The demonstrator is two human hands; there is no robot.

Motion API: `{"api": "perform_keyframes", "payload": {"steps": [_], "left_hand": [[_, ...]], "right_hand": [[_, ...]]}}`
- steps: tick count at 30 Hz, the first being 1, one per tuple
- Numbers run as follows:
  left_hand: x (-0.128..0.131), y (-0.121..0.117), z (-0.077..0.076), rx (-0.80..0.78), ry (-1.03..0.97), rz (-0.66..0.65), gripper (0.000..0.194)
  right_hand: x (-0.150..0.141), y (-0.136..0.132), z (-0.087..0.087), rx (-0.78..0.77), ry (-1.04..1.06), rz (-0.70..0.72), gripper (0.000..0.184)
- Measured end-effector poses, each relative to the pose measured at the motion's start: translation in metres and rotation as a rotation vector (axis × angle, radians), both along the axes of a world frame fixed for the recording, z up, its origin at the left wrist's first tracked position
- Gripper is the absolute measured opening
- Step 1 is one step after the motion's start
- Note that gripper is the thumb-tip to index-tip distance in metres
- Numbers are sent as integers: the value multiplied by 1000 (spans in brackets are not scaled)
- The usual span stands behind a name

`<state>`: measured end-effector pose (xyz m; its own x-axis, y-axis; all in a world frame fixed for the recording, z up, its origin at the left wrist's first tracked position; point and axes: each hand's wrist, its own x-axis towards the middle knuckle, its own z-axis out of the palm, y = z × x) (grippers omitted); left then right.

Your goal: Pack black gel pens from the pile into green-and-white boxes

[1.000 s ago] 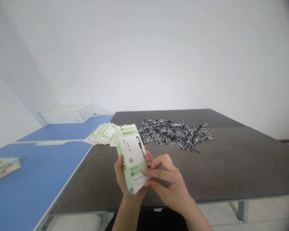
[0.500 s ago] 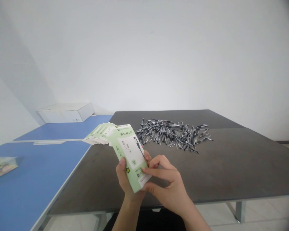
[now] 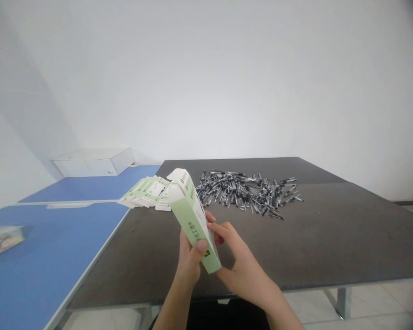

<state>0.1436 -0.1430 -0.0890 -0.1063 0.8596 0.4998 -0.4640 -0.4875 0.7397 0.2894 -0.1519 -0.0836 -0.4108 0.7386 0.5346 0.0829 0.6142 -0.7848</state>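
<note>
A pale green and white carton [image 3: 192, 220] with printed lettering stands tilted over the near part of the dark table, its top flaps raised at the far end. My left hand [image 3: 190, 261] is wrapped around it, thumb on the green narrow side and fingertips showing past the right edge. With its index finger on the carton's right side and its thumb by the lower end, my right hand [image 3: 242, 268] grips it too. Part of the right fingers is hidden behind the carton. Beyond it, flat green and white cartons [image 3: 142, 191] lie fanned out.
A wide pile of black and clear pens [image 3: 241, 190] lies on the dark table [image 3: 316, 243]. At left, a blue table [image 3: 55, 256] adjoins it, bearing a white box [image 3: 96, 162] and a colourful printed item [image 3: 2, 240]. A pale wall rises behind.
The carton has turned from its broad printed face to its narrow green side and now looks opened out, flaps raised. My left thumb has shifted right along with it.
</note>
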Motion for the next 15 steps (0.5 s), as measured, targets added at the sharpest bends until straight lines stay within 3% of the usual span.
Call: {"api": "perform_keyframes", "payload": {"steps": [3,6,11,15], "left_hand": [[-25,8,-12,36,289,123,52],[-49,11,-14,-1,731,248,61],[-66,8,-9,46,1318,363,68],[-66,6,-15,116,1488,449,70]], "right_hand": [[20,13,5,-67,-103,-18,46],[38,24,10,-107,-36,-78,29],[36,35,10,-323,109,58,56],[19,50,1,-502,189,123,48]]}}
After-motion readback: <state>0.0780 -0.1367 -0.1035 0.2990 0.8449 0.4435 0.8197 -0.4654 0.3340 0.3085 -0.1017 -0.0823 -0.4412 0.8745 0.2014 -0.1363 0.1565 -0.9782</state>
